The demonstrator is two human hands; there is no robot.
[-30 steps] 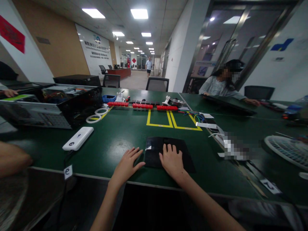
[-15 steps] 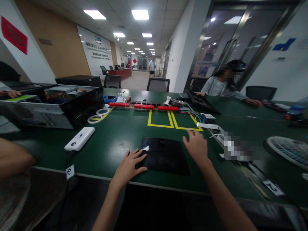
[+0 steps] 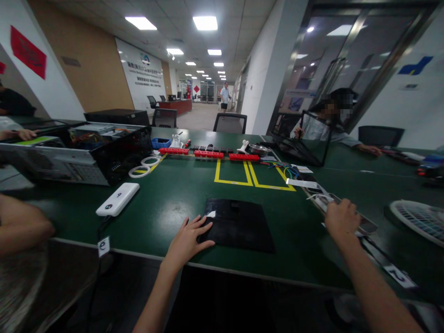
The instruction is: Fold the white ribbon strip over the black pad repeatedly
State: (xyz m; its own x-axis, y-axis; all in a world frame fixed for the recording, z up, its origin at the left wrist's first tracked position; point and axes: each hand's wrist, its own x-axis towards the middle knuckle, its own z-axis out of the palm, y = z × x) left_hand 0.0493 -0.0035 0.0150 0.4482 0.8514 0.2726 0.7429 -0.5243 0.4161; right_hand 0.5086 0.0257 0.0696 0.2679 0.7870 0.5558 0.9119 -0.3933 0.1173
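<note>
A flat black panel (image 3: pixel 241 226) with a small raised block near its far edge lies on the green table before me. On its left edge rests my left hand (image 3: pixel 190 240), open, fingers spread beside a small white patch. Off to the right, my right hand (image 3: pixel 342 218) is over a strip of white and dark items, including a phone-like slab (image 3: pixel 367 225) and a white cable (image 3: pixel 314 196). Its fingers are curled and close together; their tips are hidden, so what they grip cannot be seen.
An opened computer case (image 3: pixel 104 152) and a white power bank (image 3: pixel 118 200) are at left. Red strips (image 3: pixel 209 154) line the back, beyond yellow tape outlines (image 3: pixel 234 182). At right lie coloured wires (image 3: pixel 293 171) and a white fan grille (image 3: pixel 418 217). A person opposite holds a black frame (image 3: pixel 326 143).
My right hand has moved right, from beside the black panel to the items there, and its fingers have curled. My left hand stays put. The person opposite has raised a black frame.
</note>
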